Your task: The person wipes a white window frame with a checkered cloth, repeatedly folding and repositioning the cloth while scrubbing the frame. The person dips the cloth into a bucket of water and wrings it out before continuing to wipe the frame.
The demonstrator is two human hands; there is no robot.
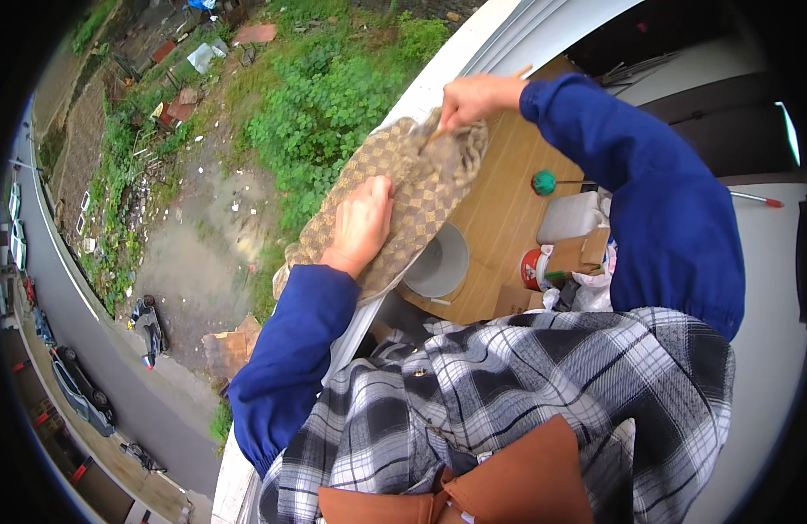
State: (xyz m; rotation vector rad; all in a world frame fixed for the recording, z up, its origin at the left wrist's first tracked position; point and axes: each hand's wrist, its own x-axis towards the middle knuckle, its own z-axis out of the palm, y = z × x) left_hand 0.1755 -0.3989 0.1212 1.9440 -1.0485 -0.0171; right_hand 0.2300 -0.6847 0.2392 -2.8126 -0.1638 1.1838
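Observation:
A brown and tan checkered cloth [420, 196], perhaps a mat or cover, lies over the white window ledge [436, 72]. My left hand [362, 223] presses on its middle with the fingers curled; whether they grip the fabric cannot be told. Near the far end of the cloth, my right hand [475, 101] is closed around a thin wooden stick or handle, whose ends show on both sides of the fist. The lower end meets the bunched, blurred part of the cloth.
Outside the ledge is a drop to green plants [318, 111] and a road. Indoors, a grey bucket [437, 262] stands below the cloth on the wooden floor [502, 177]. Near it are a red and white tub [531, 268], cardboard, a pale plastic container [566, 217] and a green brush head [543, 183].

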